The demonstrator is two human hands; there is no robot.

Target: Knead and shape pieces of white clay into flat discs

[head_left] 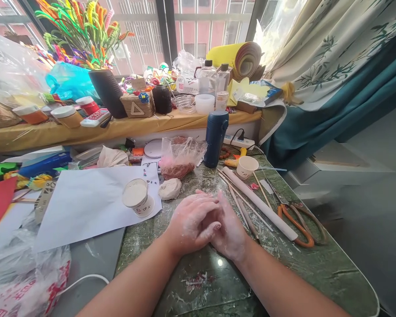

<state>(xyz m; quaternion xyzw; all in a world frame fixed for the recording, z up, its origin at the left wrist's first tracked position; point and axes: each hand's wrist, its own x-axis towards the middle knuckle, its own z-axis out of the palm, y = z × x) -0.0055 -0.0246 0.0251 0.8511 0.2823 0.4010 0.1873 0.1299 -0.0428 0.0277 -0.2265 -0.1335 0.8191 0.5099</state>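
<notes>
Pressing dusty left hand and right hand together, can't tell if around anything, with a white lump just beyond on the table; might knock over the filled cup near it by sweeping left too fast, lol

The far side of the room is filled by a dark-framed window, through which white bars and a pink facade are seen in bright daylight. The mustard cloth-covered windowsill is flanked on the right by a cream leaf-printed curtain and a teal curtain. Below, a green marbled worktop is edged in white, and pale furniture is set beside it in dimmer light.
</notes>
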